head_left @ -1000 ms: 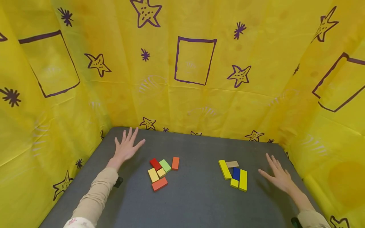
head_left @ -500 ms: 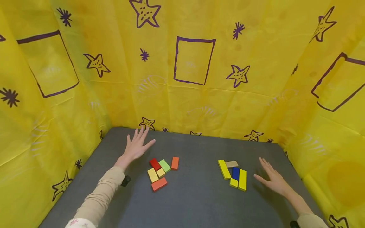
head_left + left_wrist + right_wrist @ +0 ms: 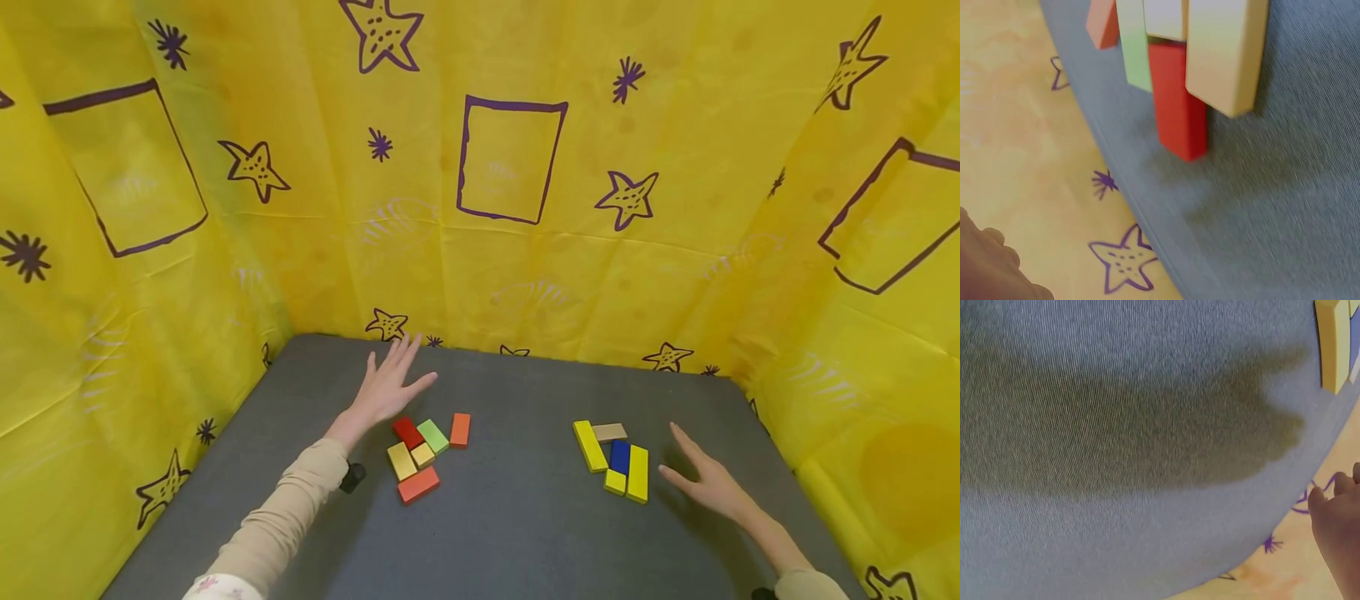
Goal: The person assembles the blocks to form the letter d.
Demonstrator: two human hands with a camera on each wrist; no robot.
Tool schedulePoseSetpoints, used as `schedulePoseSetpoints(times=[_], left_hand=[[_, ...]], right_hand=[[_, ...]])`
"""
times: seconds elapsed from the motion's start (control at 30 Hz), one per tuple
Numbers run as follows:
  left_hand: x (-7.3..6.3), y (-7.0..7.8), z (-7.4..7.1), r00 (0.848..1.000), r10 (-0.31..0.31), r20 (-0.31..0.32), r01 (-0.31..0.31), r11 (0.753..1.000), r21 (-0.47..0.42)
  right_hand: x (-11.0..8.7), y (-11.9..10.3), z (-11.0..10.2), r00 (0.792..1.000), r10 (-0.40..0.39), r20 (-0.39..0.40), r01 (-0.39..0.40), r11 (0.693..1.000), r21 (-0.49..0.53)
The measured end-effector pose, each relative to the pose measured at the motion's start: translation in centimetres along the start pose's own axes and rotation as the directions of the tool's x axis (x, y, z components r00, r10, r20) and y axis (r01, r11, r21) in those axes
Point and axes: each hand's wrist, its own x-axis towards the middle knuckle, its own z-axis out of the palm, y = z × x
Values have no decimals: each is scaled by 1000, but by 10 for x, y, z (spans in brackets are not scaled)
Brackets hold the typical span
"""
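My left hand (image 3: pixel 383 390), fingers spread, hovers behind and left of a group of wooden blocks and holds nothing. That group has a red block (image 3: pixel 408 432), a light green block (image 3: pixel 432 437), an orange block (image 3: pixel 461 430), two pale yellow blocks (image 3: pixel 402 461) and a coral block (image 3: pixel 418 485). In the left wrist view the red block (image 3: pixel 1179 103) lies closest to that hand. On the right, my right hand (image 3: pixel 708 483) is held with straight fingers beside a second group: yellow blocks (image 3: pixel 638 474), a blue block (image 3: pixel 620 457) and a tan block (image 3: pixel 609 432). Nothing is in it either.
Both groups lie flat on a dark grey table (image 3: pixel 517 533). A yellow curtain (image 3: pixel 517 275) with purple starfish and frame drawings encloses the back and both sides. A bare grey stretch separates the two groups. The right hand's shadow (image 3: pixel 1147 425) falls on the cloth.
My left hand has moved right, from the table's far left corner to just behind the red block. My right hand has shifted a little left toward the yellow blocks. The blocks stay put.
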Motion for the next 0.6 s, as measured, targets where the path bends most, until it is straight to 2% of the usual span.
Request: schedulePoseSetpoints(times=[0.17,0.43,0.6], left_hand=[[3,12,8,999,35,13,-35,999,-24],[2,33,18,995,83,63,-77,992,-102],[1,45,27,989,121,88,-108,985,-137]], right_hand=[[-1,-5,6,1000,4,2,-4,1000,18],[-4,-13,13,997,68,30,-69,997,26],[-5,-13,18,997,70,16,-71,996,47]])
